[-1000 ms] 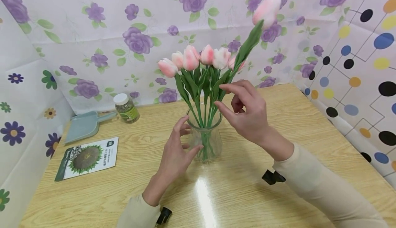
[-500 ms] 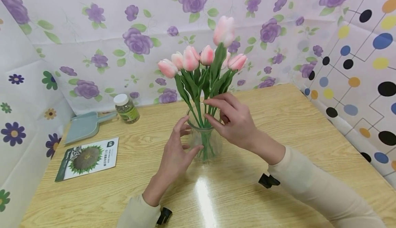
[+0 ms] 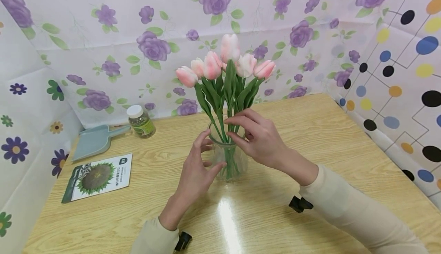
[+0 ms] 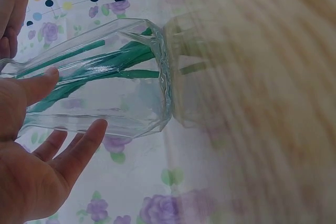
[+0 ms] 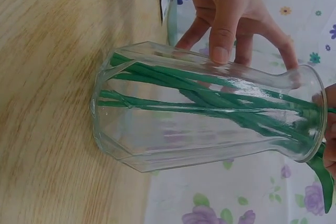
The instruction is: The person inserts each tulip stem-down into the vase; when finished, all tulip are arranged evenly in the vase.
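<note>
A clear glass vase stands upright on the wooden table, holding several pink tulips whose green stems cross inside it. My left hand holds the vase's side, thumb in front and fingers spread around the far left. At the mouth, my right hand pinches the stem of one tulip between thumb and index finger. That bloom stands a little higher than the others. In the right wrist view, the lower stem ends reach close to the vase bottom, while the right fingers show only partly beside the rim.
Left of the vase are a jar with a white lid, a grey-blue dustpan and a seed packet with a sunflower picture. Patterned sheets enclose the table at the back and both sides.
The right hand has brought the tulip from a rightward lean to upright, moving left and down over the vase, so its bloom sits lower among the others. The left hand has stayed put.
</note>
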`<action>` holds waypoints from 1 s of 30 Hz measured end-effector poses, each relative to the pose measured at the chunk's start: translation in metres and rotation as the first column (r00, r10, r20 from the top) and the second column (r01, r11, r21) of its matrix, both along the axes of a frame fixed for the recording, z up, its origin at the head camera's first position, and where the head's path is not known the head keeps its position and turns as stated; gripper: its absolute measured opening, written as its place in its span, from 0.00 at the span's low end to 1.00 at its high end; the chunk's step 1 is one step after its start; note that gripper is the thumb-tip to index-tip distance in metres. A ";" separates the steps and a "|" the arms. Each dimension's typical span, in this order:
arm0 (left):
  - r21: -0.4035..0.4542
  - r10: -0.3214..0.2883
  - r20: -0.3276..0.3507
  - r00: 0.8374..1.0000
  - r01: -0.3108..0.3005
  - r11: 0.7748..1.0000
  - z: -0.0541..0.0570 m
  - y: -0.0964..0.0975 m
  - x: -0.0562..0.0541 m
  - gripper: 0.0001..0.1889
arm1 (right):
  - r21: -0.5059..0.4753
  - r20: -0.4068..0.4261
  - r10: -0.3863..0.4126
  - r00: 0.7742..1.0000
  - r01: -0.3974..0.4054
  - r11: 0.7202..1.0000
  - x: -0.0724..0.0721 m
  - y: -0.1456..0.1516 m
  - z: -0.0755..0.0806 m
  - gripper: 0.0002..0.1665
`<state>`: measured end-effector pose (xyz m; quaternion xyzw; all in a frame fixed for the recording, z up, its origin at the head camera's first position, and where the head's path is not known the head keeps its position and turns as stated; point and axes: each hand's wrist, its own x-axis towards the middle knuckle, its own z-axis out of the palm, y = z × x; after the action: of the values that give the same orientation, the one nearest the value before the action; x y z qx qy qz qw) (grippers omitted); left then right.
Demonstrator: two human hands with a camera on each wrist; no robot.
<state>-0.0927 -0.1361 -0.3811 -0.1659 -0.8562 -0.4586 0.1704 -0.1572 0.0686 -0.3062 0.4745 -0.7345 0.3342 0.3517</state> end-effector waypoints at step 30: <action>0.003 0.004 0.018 1.000 -0.004 1.000 0.001 0.000 0.000 0.55 | 0.146 0.081 -0.106 0.991 0.093 0.985 0.001 0.009 0.008 0.17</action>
<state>-0.0923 -0.1358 -0.3803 -0.1599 -0.8574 -0.4609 0.1638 -0.1562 0.0779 -0.2978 0.4458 -0.7940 0.2837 0.3006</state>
